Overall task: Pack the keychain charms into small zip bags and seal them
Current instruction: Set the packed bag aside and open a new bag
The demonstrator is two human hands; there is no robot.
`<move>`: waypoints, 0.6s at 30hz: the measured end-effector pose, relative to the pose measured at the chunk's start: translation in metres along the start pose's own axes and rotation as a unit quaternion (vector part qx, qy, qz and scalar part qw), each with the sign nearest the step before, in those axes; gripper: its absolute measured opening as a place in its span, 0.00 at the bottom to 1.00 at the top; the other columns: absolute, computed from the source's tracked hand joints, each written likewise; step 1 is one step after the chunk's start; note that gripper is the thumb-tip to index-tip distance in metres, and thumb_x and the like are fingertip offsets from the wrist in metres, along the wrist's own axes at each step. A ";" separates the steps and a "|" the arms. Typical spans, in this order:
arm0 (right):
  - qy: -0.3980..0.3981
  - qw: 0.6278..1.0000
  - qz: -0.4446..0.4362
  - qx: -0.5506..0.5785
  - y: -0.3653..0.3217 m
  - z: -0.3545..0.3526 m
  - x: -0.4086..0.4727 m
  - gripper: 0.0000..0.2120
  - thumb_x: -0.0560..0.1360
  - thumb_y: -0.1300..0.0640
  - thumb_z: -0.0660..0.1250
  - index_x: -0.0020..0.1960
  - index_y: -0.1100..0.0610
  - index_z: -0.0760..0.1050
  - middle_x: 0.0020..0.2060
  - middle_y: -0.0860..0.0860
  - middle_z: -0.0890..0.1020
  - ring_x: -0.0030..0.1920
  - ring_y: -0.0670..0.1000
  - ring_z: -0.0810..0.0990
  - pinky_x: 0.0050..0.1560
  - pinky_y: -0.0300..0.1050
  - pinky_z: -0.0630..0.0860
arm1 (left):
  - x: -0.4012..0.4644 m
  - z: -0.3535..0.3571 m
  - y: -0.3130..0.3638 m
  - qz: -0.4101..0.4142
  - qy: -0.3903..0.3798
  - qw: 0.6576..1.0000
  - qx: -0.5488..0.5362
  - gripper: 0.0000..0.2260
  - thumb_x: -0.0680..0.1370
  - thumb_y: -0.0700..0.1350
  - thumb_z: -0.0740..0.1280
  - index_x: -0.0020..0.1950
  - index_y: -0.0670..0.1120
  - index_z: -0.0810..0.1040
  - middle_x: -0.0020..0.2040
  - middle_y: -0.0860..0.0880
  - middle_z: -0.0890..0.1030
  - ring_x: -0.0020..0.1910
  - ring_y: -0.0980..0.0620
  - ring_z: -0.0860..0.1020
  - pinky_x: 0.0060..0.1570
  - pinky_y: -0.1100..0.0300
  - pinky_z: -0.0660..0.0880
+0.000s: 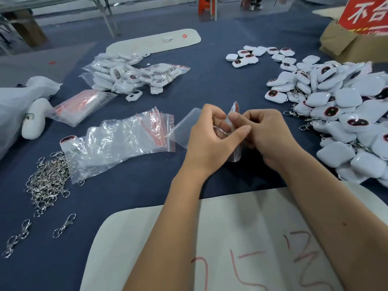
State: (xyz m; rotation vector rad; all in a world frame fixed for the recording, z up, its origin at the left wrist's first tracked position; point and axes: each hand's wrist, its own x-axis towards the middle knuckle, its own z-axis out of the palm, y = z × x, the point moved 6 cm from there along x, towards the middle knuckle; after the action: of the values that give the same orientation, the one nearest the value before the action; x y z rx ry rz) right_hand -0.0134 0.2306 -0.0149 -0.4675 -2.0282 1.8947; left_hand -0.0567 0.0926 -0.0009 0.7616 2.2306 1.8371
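Head view: both hands, left [206,131] and right [265,133], pinch a zip bag [234,113] above the table [189,85], charms [340,106] heaped right. Thin film looks limp and slippery; best gripped at the red-striped mouth.

Bare cloth [189,89] between charm heaps [344,106]

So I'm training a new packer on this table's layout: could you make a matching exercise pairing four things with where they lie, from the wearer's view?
Things:
1. loose charm pile
2. metal clasps
3. empty zip bags
4. cardboard box

Places:
A. near left, on the cloth
B. far right corner
C. right side of the table
D. just left of the hands

Pairs: 1-C, 2-A, 3-D, 4-B
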 end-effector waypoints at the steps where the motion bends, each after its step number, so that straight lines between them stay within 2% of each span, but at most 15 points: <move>1: -0.007 1.000 -0.005 0.003 -0.001 0.001 0.000 0.23 0.78 0.49 0.76 0.27 0.53 0.74 0.22 0.48 0.72 0.23 0.47 0.66 0.25 0.38 0.64 | 0.000 -0.001 -0.002 -0.011 -0.007 1.000 0.008 0.18 0.70 0.53 0.77 0.50 0.48 0.72 0.42 0.50 0.80 0.35 0.51 0.77 0.39 0.49 0.79; 3: -0.010 1.000 -0.017 -0.012 -0.001 0.003 0.000 0.24 0.77 0.48 0.76 0.26 0.53 0.73 0.22 0.48 0.71 0.23 0.48 0.64 0.25 0.39 0.63 | -0.001 -0.005 -0.004 -0.020 -0.012 1.000 0.010 0.15 0.71 0.50 0.79 0.49 0.48 0.76 0.43 0.48 0.82 0.37 0.41 0.80 0.42 0.41 0.82; 6: -0.009 0.999 -0.028 -0.021 0.000 0.005 0.000 0.23 0.77 0.47 0.76 0.28 0.54 0.73 0.22 0.48 0.72 0.23 0.47 0.65 0.25 0.38 0.64 | -0.003 -0.008 -0.007 -0.030 -0.025 0.999 0.000 0.09 0.74 0.43 0.78 0.49 0.43 0.79 0.44 0.43 0.84 0.40 0.38 0.84 0.43 0.41 0.84; 10: 0.008 0.999 -0.040 -0.019 -0.002 0.005 0.000 0.25 0.75 0.45 0.77 0.26 0.53 0.71 0.23 0.48 0.71 0.24 0.47 0.64 0.26 0.38 0.64 | -0.002 -0.010 -0.008 -0.028 -0.033 0.999 0.002 0.01 0.77 0.34 0.71 0.48 0.38 0.81 0.37 0.44 0.84 0.34 0.48 0.84 0.41 0.51 0.84; 14: 0.033 0.996 -0.069 -0.054 -0.005 0.006 -0.004 0.27 0.75 0.44 0.77 0.27 0.53 0.68 0.23 0.47 0.69 0.25 0.46 0.63 0.26 0.37 0.63 | -0.003 -0.009 -0.006 -0.023 -0.012 0.999 0.039 0.02 0.75 0.33 0.69 0.45 0.38 0.81 0.38 0.39 0.84 0.34 0.44 0.81 0.40 0.52 0.82; 16: 0.035 0.994 -0.080 -0.061 -0.007 0.008 -0.007 0.26 0.76 0.45 0.77 0.27 0.53 0.69 0.22 0.45 0.70 0.25 0.44 0.63 0.25 0.36 0.63 | -0.002 -0.006 -0.006 -0.010 -0.005 0.997 0.081 0.02 0.73 0.35 0.71 0.43 0.41 0.80 0.37 0.43 0.83 0.32 0.52 0.78 0.36 0.57 0.78; 18: 0.027 0.994 -0.087 -0.061 -0.008 0.008 -0.008 0.24 0.77 0.46 0.76 0.29 0.53 0.71 0.22 0.45 0.72 0.25 0.44 0.64 0.26 0.36 0.64 | -0.001 -0.004 -0.005 0.009 0.007 0.992 0.122 0.05 0.72 0.37 0.73 0.40 0.45 0.78 0.33 0.50 0.81 0.30 0.57 0.76 0.32 0.65 0.74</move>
State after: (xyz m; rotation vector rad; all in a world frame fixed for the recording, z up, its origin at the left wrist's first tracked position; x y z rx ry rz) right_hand -0.0098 0.2189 -0.0076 -0.3536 -2.0838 1.6472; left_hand -0.0593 0.0881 -0.0051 0.8107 2.4951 1.5988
